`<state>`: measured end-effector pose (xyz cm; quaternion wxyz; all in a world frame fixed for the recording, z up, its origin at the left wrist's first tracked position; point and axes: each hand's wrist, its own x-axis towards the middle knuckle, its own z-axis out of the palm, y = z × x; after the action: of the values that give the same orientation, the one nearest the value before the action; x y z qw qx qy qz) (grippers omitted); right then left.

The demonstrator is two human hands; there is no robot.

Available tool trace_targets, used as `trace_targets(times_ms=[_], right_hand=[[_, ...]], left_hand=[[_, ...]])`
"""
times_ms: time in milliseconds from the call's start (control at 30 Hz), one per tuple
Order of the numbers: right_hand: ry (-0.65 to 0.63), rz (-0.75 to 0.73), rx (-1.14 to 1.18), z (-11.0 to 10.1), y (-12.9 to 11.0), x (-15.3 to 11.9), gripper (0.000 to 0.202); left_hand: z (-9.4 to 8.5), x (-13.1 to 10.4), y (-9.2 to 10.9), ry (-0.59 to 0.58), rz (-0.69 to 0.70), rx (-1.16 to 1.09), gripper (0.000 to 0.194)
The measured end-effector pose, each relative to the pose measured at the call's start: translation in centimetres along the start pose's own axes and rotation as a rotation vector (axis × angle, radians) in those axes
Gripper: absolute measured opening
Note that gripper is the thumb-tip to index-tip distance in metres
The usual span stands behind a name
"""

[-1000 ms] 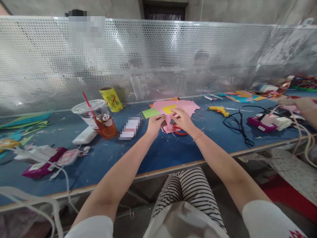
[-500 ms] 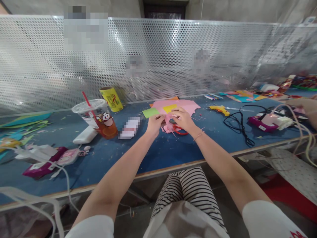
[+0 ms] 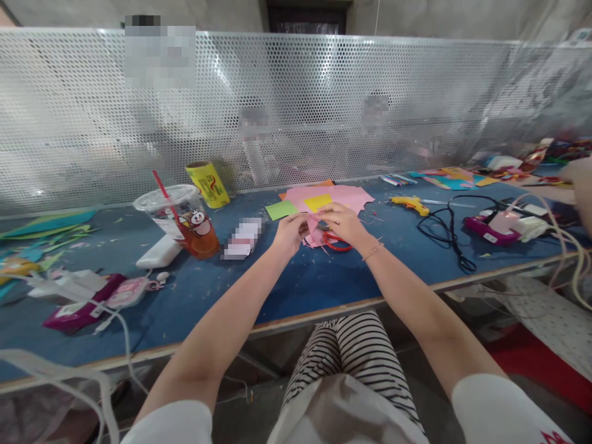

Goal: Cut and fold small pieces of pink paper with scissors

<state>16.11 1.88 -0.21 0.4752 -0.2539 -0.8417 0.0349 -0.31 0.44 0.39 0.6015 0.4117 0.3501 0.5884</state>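
Note:
A small piece of pink paper point(image 3: 313, 220) is pinched between my two hands, just above the blue table. My left hand point(image 3: 292, 232) grips its left side, fingers bent together. On its right side my right hand point(image 3: 341, 222) holds it between thumb and fingers. Red-handled scissors point(image 3: 337, 243) lie beneath my right hand, their blades partly hidden. Behind my hands are large pink sheets point(image 3: 354, 198), a yellow piece point(image 3: 318, 201) and a green piece point(image 3: 281, 210). Pink scraps lie under the hands.
To the left stand a drink cup point(image 3: 197, 228) and a yellow roll point(image 3: 208, 185), near a blurred-out phone point(image 3: 243, 238). A yellow glue gun point(image 3: 409, 205), black cable point(image 3: 451, 237) and purple power strip point(image 3: 491, 230) lie right. A perforated metal screen point(image 3: 296, 111) rises behind.
My fingers have shifted slightly around the pink paper, which now shows more between them. At the far right, another person's arm has moved up.

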Motion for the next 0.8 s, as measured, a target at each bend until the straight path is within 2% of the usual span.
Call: trace_targets(times_ms=[267,567,700,800], right_hand=[[-0.071,-0.055,-0.050,-0.2,-0.3,0.0,0.029],[-0.059,-0.082,-0.030,-0.3,-0.4,-0.1,0.030],[-0.011,0.011,0.067,-0.2,-0.9,0.1,0.028],[0.104,0.185,0.285,0.4,-1.2,0.3,0.026]], left_hand=[[0.1,-0.2,0.3,-0.015,-0.014,0.005,0.016],[0.3,-0.3,0.5,-0.009,0.000,0.021,0.018],[0.3,-0.3,0.4,-0.031,0.030,0.061,0.017],[0.2,-0.1,0.2,-0.022,0.124,0.122,0.017]])
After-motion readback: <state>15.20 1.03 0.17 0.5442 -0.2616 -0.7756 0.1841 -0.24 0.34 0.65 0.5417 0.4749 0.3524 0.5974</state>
